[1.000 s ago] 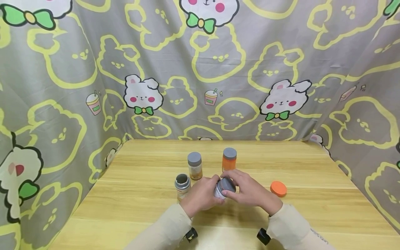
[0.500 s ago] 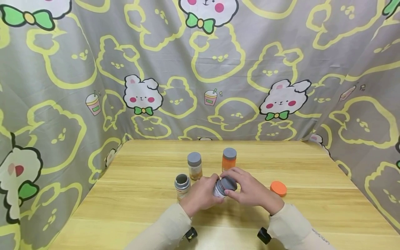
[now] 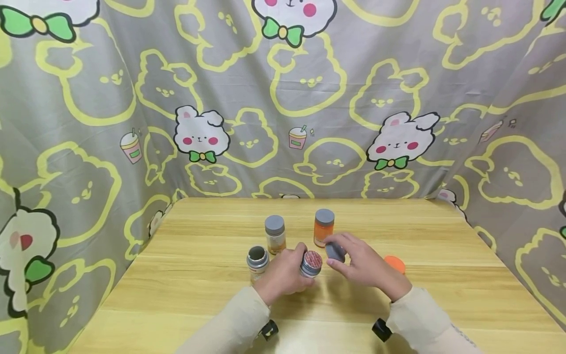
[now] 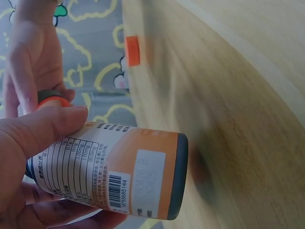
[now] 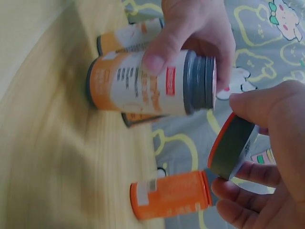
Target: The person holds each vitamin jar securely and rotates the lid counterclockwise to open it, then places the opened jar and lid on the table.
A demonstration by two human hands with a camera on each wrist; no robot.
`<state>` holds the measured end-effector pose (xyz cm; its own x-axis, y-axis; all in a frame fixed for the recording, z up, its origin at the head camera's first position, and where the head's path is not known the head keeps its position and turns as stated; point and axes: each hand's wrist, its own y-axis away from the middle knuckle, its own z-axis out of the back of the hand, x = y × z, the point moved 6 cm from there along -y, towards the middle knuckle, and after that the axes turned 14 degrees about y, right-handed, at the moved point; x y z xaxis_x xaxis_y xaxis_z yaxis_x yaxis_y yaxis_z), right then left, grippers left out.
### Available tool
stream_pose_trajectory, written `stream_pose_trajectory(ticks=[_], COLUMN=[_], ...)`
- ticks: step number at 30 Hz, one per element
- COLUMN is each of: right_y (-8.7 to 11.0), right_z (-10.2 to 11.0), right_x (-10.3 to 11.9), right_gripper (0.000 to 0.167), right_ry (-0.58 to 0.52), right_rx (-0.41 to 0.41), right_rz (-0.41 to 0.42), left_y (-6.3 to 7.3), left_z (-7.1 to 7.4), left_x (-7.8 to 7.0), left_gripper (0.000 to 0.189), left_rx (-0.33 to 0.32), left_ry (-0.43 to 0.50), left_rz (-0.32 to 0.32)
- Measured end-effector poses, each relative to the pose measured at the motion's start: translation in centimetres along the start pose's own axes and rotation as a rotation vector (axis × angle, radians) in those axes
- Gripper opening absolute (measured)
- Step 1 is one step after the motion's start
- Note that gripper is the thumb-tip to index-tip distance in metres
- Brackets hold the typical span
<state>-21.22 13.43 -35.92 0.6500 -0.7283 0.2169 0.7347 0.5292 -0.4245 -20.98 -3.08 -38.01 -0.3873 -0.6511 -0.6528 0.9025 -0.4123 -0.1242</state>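
My left hand [image 3: 283,276] grips a pill bottle [image 3: 311,265] with a white and orange label, held above the table. Its neck is bare of a lid, and a red and white printed seal covers the mouth. The label [image 4: 109,167] with its barcode shows in the left wrist view. To the right, my right hand [image 3: 363,264] pinches a dark grey lid [image 3: 335,251] between thumb and fingers. A red-orange edge rims that lid [image 5: 232,145] in the right wrist view, where a gap separates it from the bottle neck [image 5: 200,83].
An uncapped bottle [image 3: 258,263] stands left of my left hand. Behind it is a grey-lidded bottle [image 3: 275,236]. An orange bottle [image 3: 324,230] with a grey lid stands beyond my right hand. An orange lid [image 3: 395,264] lies at the right on the wooden table [image 3: 460,290].
The grey lid has come off the held bottle and moved right with my right hand, exposing the seal. My left hand stays nearly where it was.
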Motion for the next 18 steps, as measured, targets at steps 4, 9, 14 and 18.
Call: stream_pose_trajectory(ticks=[4, 9, 14, 18], right_y=[0.4, 1.2, 2.2, 3.0], right_z=[0.2, 0.6, 0.8, 1.2], right_x=[-1.1, -2.9, -5.0, -6.8], right_gripper=[0.036, 0.034, 0.028, 0.027], right_ry=[0.03, 0.044, 0.04, 0.05], right_rx=[-0.012, 0.008, 0.025, 0.013], right_rz=[-0.055, -0.116, -0.157, -0.197], left_y=[0.0, -0.1, -0.1, -0.1], left_z=[0.0, 0.0, 0.0, 0.0], left_x=[0.2, 0.5, 0.7, 0.8], left_gripper=[0.06, 0.06, 0.059, 0.059], left_rx=[0.009, 0.013, 0.009, 0.007], left_ry=[0.0, -0.008, -0.007, -0.008], left_rz=[0.029, 0.059, 0.058, 0.052])
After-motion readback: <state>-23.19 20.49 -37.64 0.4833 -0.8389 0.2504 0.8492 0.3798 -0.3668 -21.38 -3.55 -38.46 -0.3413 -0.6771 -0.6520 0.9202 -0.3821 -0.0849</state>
